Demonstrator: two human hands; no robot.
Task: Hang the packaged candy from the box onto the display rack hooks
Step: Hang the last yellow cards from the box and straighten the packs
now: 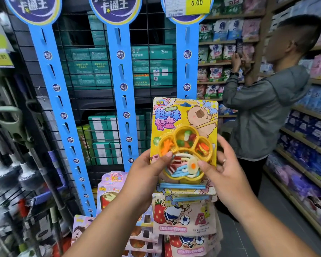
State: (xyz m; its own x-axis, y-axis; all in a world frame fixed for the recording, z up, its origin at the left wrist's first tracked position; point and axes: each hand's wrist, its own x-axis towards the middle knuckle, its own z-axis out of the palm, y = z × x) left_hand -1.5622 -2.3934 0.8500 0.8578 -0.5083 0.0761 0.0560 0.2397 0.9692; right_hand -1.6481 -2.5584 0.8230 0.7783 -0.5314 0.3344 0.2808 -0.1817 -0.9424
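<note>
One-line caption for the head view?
Left hand and right hand hold a yellow candy pack up before blue display strips in a shop.

Yellow price tag (196,3): "5.00"; candy pack (183,127): "趣味餐盘".

Three blue hanging strips (123,78), one yellow candy pack (167,119) in front, one left hand (145,171), one right hand (228,175), one bystander (267,112).

Forearms raised, left hand (146,172), right hand (228,177), near together, thumbs pinching in front
</note>
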